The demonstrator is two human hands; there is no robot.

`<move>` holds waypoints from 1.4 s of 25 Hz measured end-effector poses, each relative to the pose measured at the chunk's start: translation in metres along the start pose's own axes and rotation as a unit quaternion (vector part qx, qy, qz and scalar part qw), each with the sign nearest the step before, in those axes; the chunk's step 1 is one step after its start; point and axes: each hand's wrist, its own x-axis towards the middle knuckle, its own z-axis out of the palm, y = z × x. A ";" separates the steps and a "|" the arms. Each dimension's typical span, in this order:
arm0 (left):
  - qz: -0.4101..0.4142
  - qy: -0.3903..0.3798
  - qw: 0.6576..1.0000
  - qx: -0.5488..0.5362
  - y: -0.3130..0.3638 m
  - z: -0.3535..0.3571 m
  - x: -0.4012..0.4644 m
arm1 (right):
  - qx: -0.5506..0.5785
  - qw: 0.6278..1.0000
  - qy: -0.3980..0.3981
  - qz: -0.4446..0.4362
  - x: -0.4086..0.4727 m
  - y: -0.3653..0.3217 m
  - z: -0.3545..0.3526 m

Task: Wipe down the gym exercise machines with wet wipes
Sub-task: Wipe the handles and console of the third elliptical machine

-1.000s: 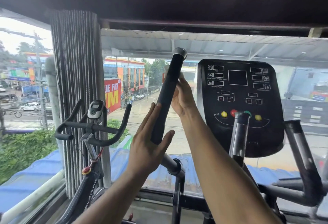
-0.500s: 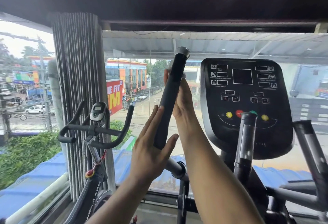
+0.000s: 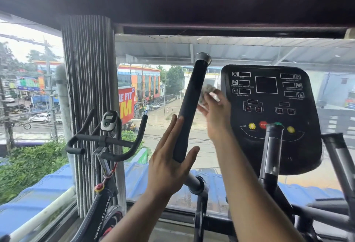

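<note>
right hand (image 3: pixel 215 115) apparently wiping handle (image 3: pixel 189 107), left hand (image 3: pixel 169 167) flat

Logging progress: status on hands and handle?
Left hand open, bracing black foam handle. Right hand pinching crumpled white wipe against it. Nothing obstructing.

There is only one view, from a wide-angle camera worn on the person's head. It looks forward and a little upward, toward a large window (image 3: pixel 240 53) with a street behind it. The camera is very near to the elliptical machine: its console (image 3: pixel 269 115) and black handle (image 3: pixel 189 107) fill the middle and right. Both forearms enter from the bottom edge. A spin bike (image 3: pixel 104 145) stands at the left. Straight lines bend at the edges.
</note>
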 end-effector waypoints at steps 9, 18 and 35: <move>0.003 0.010 1.000 0.027 -0.001 0.001 -0.001 | -0.649 0.649 -0.215 -0.334 0.043 -0.093 0.028; 0.028 0.065 0.996 0.049 -0.007 0.009 -0.016 | -0.639 0.629 -0.290 -0.334 0.015 -0.101 0.023; 0.024 0.057 0.998 0.023 -0.006 0.008 -0.017 | -0.502 0.769 -0.225 -0.324 -0.067 -0.058 0.003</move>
